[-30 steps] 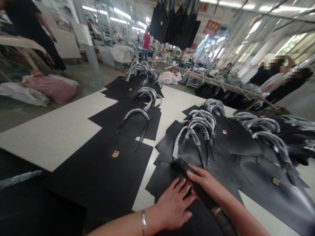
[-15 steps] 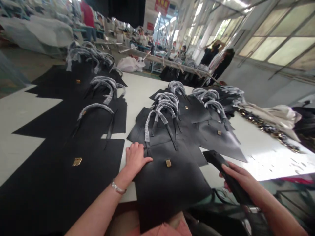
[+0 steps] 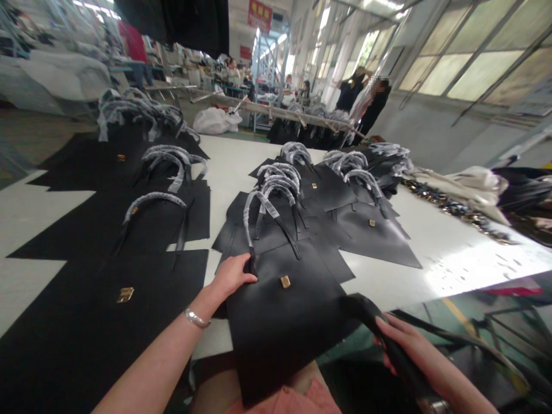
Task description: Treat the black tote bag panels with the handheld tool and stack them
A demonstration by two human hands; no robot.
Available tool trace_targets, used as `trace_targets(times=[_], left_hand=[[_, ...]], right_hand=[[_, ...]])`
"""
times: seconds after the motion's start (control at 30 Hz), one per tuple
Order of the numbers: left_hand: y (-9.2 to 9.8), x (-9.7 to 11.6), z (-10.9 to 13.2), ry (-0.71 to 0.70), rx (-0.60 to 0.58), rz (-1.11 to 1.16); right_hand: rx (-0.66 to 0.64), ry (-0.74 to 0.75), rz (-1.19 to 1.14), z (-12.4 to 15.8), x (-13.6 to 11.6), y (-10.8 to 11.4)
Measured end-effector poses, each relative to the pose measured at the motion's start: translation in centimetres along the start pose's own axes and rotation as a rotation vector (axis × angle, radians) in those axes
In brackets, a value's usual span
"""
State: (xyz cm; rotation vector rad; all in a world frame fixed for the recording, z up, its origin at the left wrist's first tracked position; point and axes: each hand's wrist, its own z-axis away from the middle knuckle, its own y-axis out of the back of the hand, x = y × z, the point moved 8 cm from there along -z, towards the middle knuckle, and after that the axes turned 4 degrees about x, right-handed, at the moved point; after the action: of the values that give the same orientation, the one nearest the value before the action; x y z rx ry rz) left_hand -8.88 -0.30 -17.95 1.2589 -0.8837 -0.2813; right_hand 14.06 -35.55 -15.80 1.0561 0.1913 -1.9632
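Two bare hands work at the near edge of the white table point(image 3: 241, 167). The left hand point(image 3: 233, 275) lies on the upper left corner of the black bag point(image 3: 280, 322), its fingers curled over the bag's edge right at the foot of the wrapped handle point(image 3: 264, 208), thumb resting on the leather. A silver bracelet point(image 3: 196, 318) sits on that wrist. The right hand point(image 3: 405, 345) is closed around a long dark object point(image 3: 366, 310), whose far end touches the bag's right edge; what the object is cannot be told.

The black bag lies flat in front of the person, a gold clasp point(image 3: 285, 281) near its top, and its lower part hangs over the table's near edge. Behind it, a pile of like bags point(image 3: 328, 195) fans out, their handles sheathed in clear plastic. To the left, well apart, a second row of black bags point(image 3: 107, 299) runs away along the table. At the right side lie a dark chain heap point(image 3: 457, 210) and pale cloth point(image 3: 474, 184). Far off, people point(image 3: 371, 103) stand by a rack.
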Motion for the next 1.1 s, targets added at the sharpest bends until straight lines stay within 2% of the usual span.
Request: trace_targets(times=[0.1,0.23,0.33,0.5,0.6,0.77,0.9,0.97,1.1], left_hand=[[0.0,-0.1,0.0,0.036,-0.007,0.020],[0.3,-0.5,0.4,0.090,0.047,0.006],[0.2,-0.6,0.7,0.096,0.066,0.002],[0.1,-0.8,0.6,0.092,0.059,0.015],[0.0,-0.8,0.3,0.056,0.060,0.030],[-0.2,-0.9,0.2,0.042,0.047,0.034],[0.4,-1.4,1.1,0.118,0.120,0.035],[0.7,-1.7,1.7,0.159,0.152,0.033],[0.8,-2.0,2.3,0.201,0.159,-0.014]], right_hand=[[0.057,0.096,0.000,-2.1,-3.1,-0.3],[0.188,0.211,-0.054,-2.8,-6.1,1.4],[0.105,0.166,-0.011,-1.6,-5.4,2.0],[-0.104,-0.007,0.072,0.4,-1.5,1.4],[-0.147,-0.034,0.062,0.2,-1.4,0.4],[-0.060,0.052,0.073,-2.5,-5.1,-1.0],[0.087,0.179,0.034,-4.1,-7.4,0.0],[0.121,0.205,0.021,-4.1,-7.5,1.2],[0.076,0.153,0.026,-3.2,-5.8,2.8]])
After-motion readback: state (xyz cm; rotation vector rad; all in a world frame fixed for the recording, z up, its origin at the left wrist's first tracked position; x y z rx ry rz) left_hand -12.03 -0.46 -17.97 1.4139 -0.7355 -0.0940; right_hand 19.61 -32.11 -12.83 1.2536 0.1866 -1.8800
